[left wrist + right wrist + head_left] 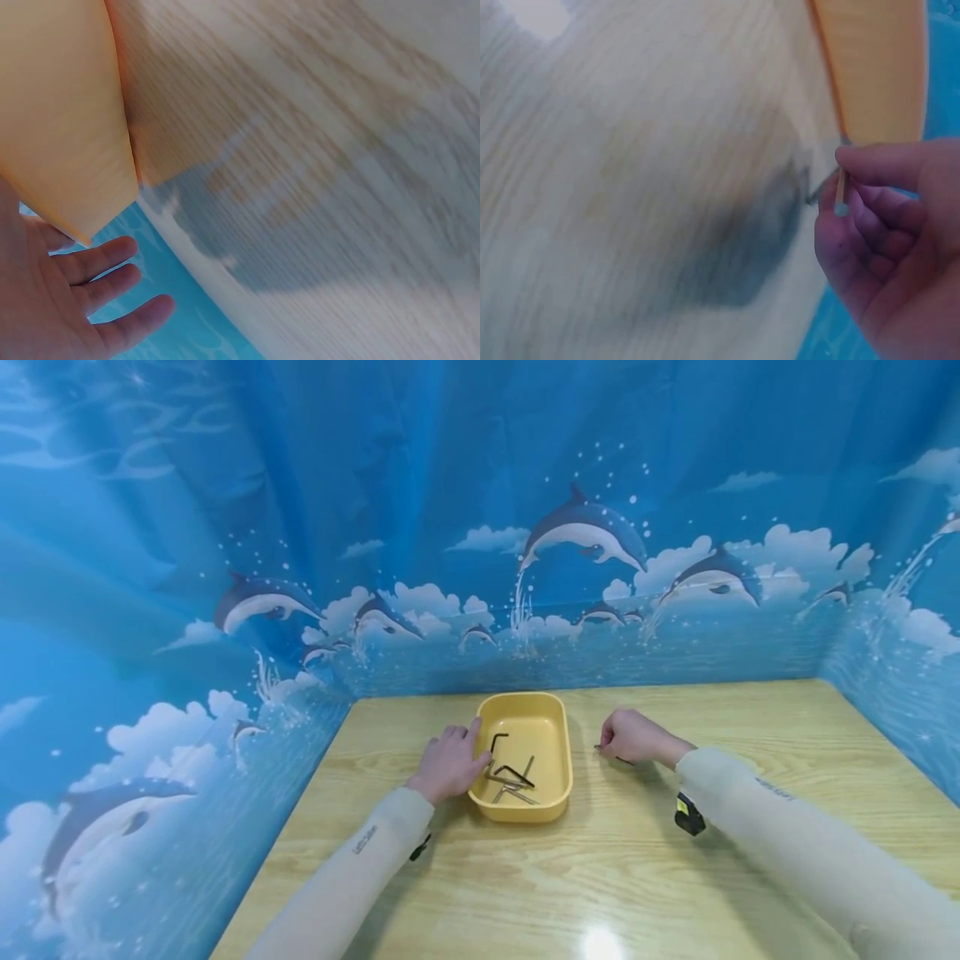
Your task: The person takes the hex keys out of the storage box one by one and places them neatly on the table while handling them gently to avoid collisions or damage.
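Note:
A yellow tray (557, 810) holds several L-shaped hex keys, some black and some silver. My left hand (447, 765) rests at its left rim, thumb over the edge. In the left wrist view the fingers (105, 289) extend fairly straight and spread beside the tray's corner; the thumb is hidden there. To the right of the tray, my right hand (634, 737) is low over the table. Its thumb and index finger pinch a small hex key (842, 196), whose six-sided end faces the camera. A thin dark bent piece (811, 196) shows beside these fingertips, close to the table.
The light wood-grain table (465, 893) meets a blue dolphin-print curtain (450, 552) at the back and both sides. Each sleeved wrist carries a small black device, the right one (688, 815) hanging near the tabletop.

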`<state>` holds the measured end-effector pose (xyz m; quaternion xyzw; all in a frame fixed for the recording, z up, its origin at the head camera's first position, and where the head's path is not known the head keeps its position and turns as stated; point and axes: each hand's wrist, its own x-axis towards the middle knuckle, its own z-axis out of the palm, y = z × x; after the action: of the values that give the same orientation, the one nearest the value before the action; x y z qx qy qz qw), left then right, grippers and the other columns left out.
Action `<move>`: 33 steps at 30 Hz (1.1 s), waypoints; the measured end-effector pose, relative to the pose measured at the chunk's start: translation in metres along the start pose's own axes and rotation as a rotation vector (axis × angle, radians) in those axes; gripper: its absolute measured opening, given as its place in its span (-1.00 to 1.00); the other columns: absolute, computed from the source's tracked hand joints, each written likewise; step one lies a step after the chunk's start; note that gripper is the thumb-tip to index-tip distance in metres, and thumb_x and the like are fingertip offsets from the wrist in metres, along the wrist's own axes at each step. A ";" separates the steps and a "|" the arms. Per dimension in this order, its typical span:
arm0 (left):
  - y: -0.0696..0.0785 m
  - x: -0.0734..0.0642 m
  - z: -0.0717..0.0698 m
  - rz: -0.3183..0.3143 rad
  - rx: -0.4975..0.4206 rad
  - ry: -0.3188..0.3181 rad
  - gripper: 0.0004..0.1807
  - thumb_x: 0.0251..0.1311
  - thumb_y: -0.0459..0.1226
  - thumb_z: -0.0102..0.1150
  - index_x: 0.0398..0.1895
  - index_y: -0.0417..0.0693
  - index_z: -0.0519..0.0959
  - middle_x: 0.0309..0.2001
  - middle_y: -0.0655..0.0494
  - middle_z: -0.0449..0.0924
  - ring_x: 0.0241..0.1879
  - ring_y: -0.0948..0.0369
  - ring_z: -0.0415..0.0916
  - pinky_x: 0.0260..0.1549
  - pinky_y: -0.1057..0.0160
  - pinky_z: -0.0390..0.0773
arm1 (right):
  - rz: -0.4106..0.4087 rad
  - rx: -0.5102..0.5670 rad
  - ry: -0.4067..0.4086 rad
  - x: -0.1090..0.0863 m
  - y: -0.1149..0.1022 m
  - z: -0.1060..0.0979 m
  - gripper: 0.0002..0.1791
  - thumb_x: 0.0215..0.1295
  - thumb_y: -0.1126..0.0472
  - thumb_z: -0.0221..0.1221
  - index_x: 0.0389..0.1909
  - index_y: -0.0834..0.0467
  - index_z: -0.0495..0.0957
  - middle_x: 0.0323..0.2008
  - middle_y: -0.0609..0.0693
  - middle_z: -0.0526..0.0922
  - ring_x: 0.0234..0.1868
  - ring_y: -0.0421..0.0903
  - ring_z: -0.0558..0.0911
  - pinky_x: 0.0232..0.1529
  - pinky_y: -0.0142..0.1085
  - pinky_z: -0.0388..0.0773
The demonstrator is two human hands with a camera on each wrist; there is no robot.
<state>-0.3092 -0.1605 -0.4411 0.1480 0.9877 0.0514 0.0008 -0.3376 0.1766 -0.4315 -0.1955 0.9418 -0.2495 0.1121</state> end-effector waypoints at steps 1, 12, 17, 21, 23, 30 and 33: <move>0.000 0.000 0.000 0.000 -0.003 -0.002 -0.21 0.50 0.16 -0.21 0.64 0.00 -0.02 0.42 -0.17 0.35 0.46 -0.11 0.21 0.31 -0.26 0.34 | 0.009 -0.002 0.007 0.001 0.000 0.003 -0.90 0.24 0.31 0.27 -0.46 0.18 0.67 -0.49 0.00 0.66 -0.50 -0.13 0.52 -0.39 -0.27 0.51; 0.000 -0.002 -0.001 -0.014 -0.008 -0.005 -0.19 0.49 0.16 -0.24 0.64 -0.03 -0.05 0.45 -0.16 0.32 0.47 -0.08 0.19 0.36 -0.23 0.30 | 0.053 -0.008 0.070 0.015 -0.004 0.023 -0.97 0.16 0.33 0.28 -0.43 0.22 0.67 -0.45 0.00 0.66 -0.49 -0.11 0.55 -0.41 -0.29 0.53; 0.000 0.000 0.001 -0.015 -0.022 -0.009 -0.18 0.48 0.17 -0.21 0.64 -0.02 -0.05 0.46 -0.15 0.30 0.48 -0.08 0.18 0.37 -0.23 0.29 | 0.065 -0.015 0.100 0.017 -0.007 0.028 -0.95 0.15 0.32 0.29 -0.45 0.23 0.67 -0.46 0.02 0.67 -0.49 -0.10 0.57 -0.34 -0.23 0.60; 0.000 0.001 0.003 -0.018 -0.022 -0.013 -0.18 0.47 0.16 -0.20 0.64 -0.01 -0.06 0.48 -0.14 0.28 0.49 -0.08 0.17 0.37 -0.22 0.29 | 0.089 -0.001 0.119 0.018 -0.009 0.030 -0.93 0.19 0.32 0.28 -0.46 0.21 0.68 -0.54 -0.01 0.66 -0.55 -0.13 0.58 -0.34 -0.24 0.62; 0.000 0.002 0.003 -0.020 -0.013 -0.018 -0.17 0.47 0.17 -0.20 0.64 0.00 -0.07 0.48 -0.13 0.28 0.49 -0.07 0.17 0.38 -0.22 0.29 | 0.109 0.012 0.118 0.017 -0.010 0.030 -0.86 0.22 0.31 0.26 -0.51 0.21 0.67 -0.63 -0.04 0.62 -0.63 -0.16 0.55 -0.42 -0.29 0.59; -0.001 0.003 0.002 -0.008 -0.018 -0.010 -0.18 0.47 0.15 -0.17 0.64 -0.04 -0.04 0.48 -0.15 0.28 0.49 -0.07 0.17 0.39 -0.21 0.28 | 0.162 0.000 0.058 0.015 -0.011 0.028 -0.55 0.33 0.28 0.12 -0.81 0.17 0.55 -0.90 -0.08 0.39 -0.84 -0.16 0.36 -0.58 -0.34 0.45; 0.000 0.003 0.002 -0.012 -0.030 -0.017 -0.17 0.46 0.14 -0.17 0.64 -0.04 -0.05 0.50 -0.13 0.25 0.51 -0.06 0.15 0.41 -0.21 0.24 | 0.158 -0.004 0.046 0.015 -0.011 0.029 -0.57 0.31 0.29 0.11 -0.81 0.17 0.56 -0.88 -0.04 0.46 -0.83 -0.13 0.43 -0.60 -0.32 0.47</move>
<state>-0.3119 -0.1597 -0.4436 0.1427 0.9876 0.0649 0.0116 -0.3389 0.1488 -0.4522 -0.1149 0.9571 -0.2425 0.1097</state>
